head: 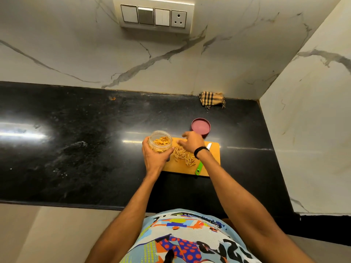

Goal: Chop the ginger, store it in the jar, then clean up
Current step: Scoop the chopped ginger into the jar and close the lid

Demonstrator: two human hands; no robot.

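Note:
My left hand point(153, 156) grips a clear plastic jar point(160, 141) at the left edge of the wooden chopping board point(214, 161). The jar is open and holds some chopped ginger. A pile of ginger strips point(183, 156) lies on the board. My right hand point(191, 142) hovers over the far end of that pile with its fingers curled down toward the strips; whether it holds any is hidden. A green-handled knife point(199, 168) lies on the board, mostly under my right forearm.
The jar's maroon lid point(201, 127) lies on the black counter point(85, 139) just behind the board. A checked cloth point(211, 99) sits bunched against the marble back wall. A side wall closes the right end of the counter.

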